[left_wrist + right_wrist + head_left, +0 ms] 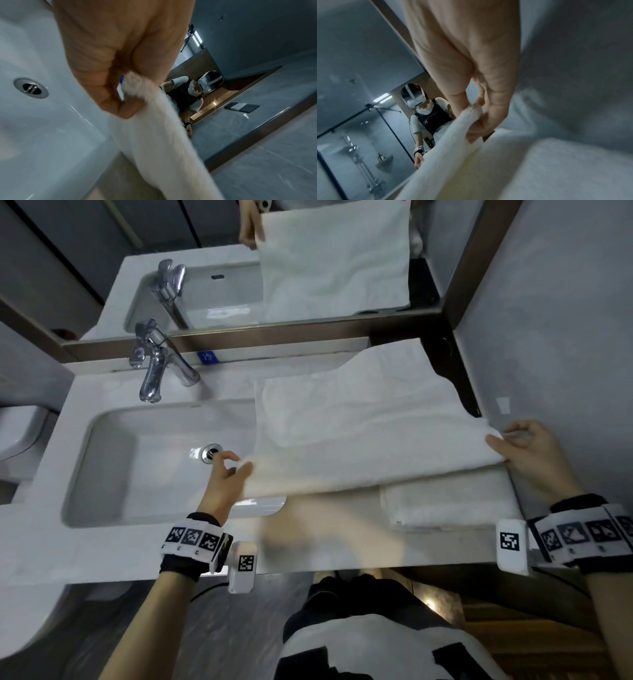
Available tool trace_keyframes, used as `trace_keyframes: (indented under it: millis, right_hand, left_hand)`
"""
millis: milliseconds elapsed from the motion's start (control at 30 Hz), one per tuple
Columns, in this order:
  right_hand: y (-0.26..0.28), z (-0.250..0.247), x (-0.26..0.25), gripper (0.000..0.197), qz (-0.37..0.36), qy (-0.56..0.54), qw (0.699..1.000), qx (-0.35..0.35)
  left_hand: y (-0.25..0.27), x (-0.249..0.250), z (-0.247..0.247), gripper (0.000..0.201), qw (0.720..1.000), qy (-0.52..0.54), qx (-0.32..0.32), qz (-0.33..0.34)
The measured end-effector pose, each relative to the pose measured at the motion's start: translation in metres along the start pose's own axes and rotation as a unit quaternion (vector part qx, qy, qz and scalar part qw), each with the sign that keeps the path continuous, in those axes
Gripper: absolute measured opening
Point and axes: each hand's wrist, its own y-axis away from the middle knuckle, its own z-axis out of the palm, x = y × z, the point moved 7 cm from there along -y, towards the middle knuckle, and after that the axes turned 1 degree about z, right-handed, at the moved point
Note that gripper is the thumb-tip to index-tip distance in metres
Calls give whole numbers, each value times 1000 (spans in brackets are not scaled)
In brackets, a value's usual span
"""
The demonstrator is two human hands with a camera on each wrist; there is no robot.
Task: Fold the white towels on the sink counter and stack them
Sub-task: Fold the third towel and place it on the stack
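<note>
A large white towel [370,433] is stretched in the air over the right side of the sink counter [325,546], its far part draped toward the mirror. My left hand [236,470] pinches its near-left corner above the basin; the left wrist view shows the towel [150,135] held between thumb and fingers of that hand [126,105]. At the right wall, my right hand [503,443] pinches the near-right corner, with the towel [447,148] caught in the fingers of the hand [477,115]. A folded white towel [448,501] lies on the counter under the raised one.
The basin [113,474] with its drain [211,453] lies to the left, a chrome faucet [156,361] behind it. A mirror [239,268] runs along the back and a grey wall [555,337] closes the right side.
</note>
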Motion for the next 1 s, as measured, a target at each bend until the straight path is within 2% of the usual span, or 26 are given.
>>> trace_keyframes:
  millis: [67, 133, 200, 300, 367, 500, 533, 633, 700, 800, 867, 933, 1000]
  right_hand:
    - [1, 6, 8, 32, 25, 34, 999, -31]
    - [1, 13, 18, 30, 56, 81, 992, -77]
    - [2, 18, 26, 30, 86, 123, 982, -111]
    - [-2, 19, 33, 37, 112, 172, 971, -123]
    - [-10, 20, 33, 37, 121, 200, 965, -118]
    - [-39, 29, 10, 45, 95, 281, 950, -97]
    - [-48, 33, 1, 47, 79, 293, 948, -93]
    - [-79, 51, -22, 36, 45, 292, 950, -101]
    - [-99, 64, -31, 28, 56, 278, 954, -101]
    - [-129, 81, -30, 53, 109, 301, 941, -111]
    - [-142, 93, -27, 74, 149, 308, 931, -127]
    - [-154, 103, -25, 80, 170, 305, 926, -140]
    - [-161, 113, -28, 77, 165, 312, 923, -153]
  left_hand:
    - [3, -7, 6, 12, 996, -59, -64, -33]
    - [5, -19, 12, 14, 984, -107, -128, -69]
    - [3, -33, 15, 19, 970, -154, -164, -97]
    - [-7, -53, 19, 20, 936, -269, -188, -130]
    - [-21, -60, 16, 20, 936, -279, -156, -149]
    - [-59, -45, 13, 57, 973, -151, -59, -162]
    - [-69, -40, 14, 58, 976, -136, -46, -164]
    - [-96, -26, 24, 33, 974, -145, -39, -167]
    - [-113, -21, 32, 33, 975, -141, -38, -169]
    - [-133, -15, 39, 50, 973, -148, -33, -173]
    - [-143, -10, 41, 50, 972, -168, -27, -163]
    - [-152, -6, 45, 43, 974, -169, -29, -150]
    - [-160, 0, 52, 37, 984, -125, -28, -126]
